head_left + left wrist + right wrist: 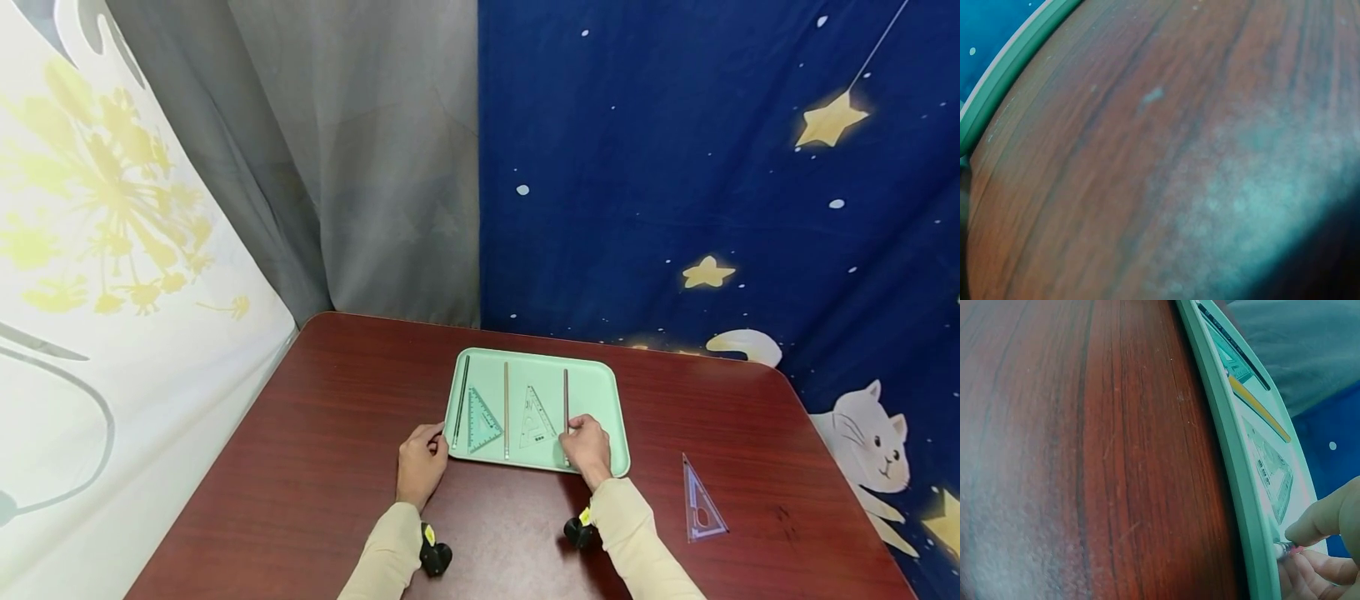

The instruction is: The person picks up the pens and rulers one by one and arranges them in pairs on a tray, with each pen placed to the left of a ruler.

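Note:
A light green tray (536, 360) lies on the table in the head view. My left hand (422, 467), fingers curled, grips its near left corner; the left wrist view shows only the tray's edge. With thumb and fingers my right hand (588, 448) pinches a dark red pencil (566, 392) near its eraser end, on the tray's right part. Left of it on the tray lie a clear set square (536, 421), a yellow pencil (506, 408), a green set square (482, 423) and a black pencil (461, 400), spaced side by side.
A purple set square (701, 504) lies on the dark red wooden table (337, 400), right of the right forearm. Grey and blue curtains (637, 167) hang behind the table, with a white patterned cloth (112, 292) at the left.

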{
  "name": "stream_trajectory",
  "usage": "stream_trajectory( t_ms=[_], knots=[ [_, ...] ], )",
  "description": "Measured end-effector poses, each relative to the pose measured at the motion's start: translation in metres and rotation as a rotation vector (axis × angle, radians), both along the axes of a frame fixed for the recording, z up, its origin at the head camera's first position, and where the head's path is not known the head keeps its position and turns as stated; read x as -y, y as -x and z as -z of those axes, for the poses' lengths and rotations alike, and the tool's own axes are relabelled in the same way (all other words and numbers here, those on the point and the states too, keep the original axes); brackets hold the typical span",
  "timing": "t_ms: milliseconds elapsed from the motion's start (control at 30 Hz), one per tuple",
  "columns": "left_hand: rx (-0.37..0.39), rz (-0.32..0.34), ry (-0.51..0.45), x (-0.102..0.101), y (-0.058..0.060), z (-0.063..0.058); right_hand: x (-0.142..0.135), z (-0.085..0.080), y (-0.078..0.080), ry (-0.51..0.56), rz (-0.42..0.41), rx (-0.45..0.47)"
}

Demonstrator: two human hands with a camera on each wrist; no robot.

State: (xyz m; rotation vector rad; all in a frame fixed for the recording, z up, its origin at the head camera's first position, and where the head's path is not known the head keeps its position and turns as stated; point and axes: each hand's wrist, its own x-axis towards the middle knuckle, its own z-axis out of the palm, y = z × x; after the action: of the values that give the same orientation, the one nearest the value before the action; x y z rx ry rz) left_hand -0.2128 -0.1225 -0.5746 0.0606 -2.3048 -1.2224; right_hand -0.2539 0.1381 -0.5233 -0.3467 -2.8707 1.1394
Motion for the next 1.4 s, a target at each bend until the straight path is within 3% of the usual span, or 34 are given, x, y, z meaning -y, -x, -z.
stream_trajectory(
  t_ms=[633,1100,1400],
  knots=[
    [0.012,-0.003,-0.004,0.000,-0.001,-0.002,-0.005,-0.004,0.002,-0.020,-0.027,0.065],
    [0.004,0.002,-0.015,0.000,-0.001,-0.004,-0.028,-0.013,-0.002,-0.010,0.010,0.048],
    [0.021,0.010,-0.013,0.000,-0.003,-0.005,-0.046,-0.009,-0.008,-0.003,0.043,0.016]
  ],
)
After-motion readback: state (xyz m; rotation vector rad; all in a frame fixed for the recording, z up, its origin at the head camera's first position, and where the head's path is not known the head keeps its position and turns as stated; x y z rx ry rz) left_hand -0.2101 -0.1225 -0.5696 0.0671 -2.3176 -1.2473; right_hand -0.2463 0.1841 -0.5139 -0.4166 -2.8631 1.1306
